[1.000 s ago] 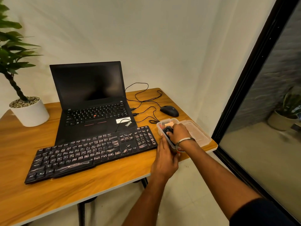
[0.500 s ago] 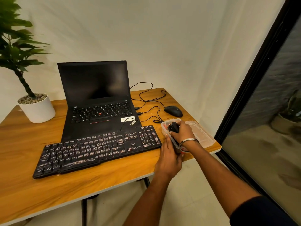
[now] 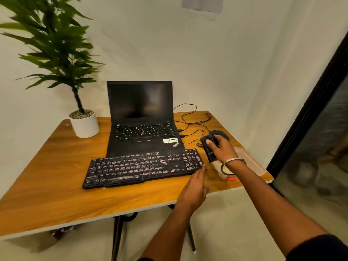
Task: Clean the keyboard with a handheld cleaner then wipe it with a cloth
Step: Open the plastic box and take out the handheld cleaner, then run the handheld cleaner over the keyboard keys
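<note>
A black keyboard (image 3: 143,167) lies across the wooden table (image 3: 56,185) in front of a laptop. My right hand (image 3: 222,147) is shut on a small black handheld cleaner (image 3: 208,147), held above the table just past the keyboard's right end. My left hand (image 3: 194,187) hovers flat with fingers together near the keyboard's front right corner, holding nothing. A clear plastic container (image 3: 250,162) sits at the table's right edge, partly hidden by my right wrist; something orange (image 3: 232,178) shows at its near end. No cloth can be made out.
An open black laptop (image 3: 141,119) stands behind the keyboard. A potted plant (image 3: 82,121) occupies the back left corner. A black mouse (image 3: 222,133) and its cables (image 3: 192,123) lie behind my right hand. A dark-framed glass door (image 3: 310,119) is on the right.
My right hand has lifted the black cleaner out of the plastic container and raised it up and back. My left hand left the container and moved toward the keyboard's corner. The view pulled back.
</note>
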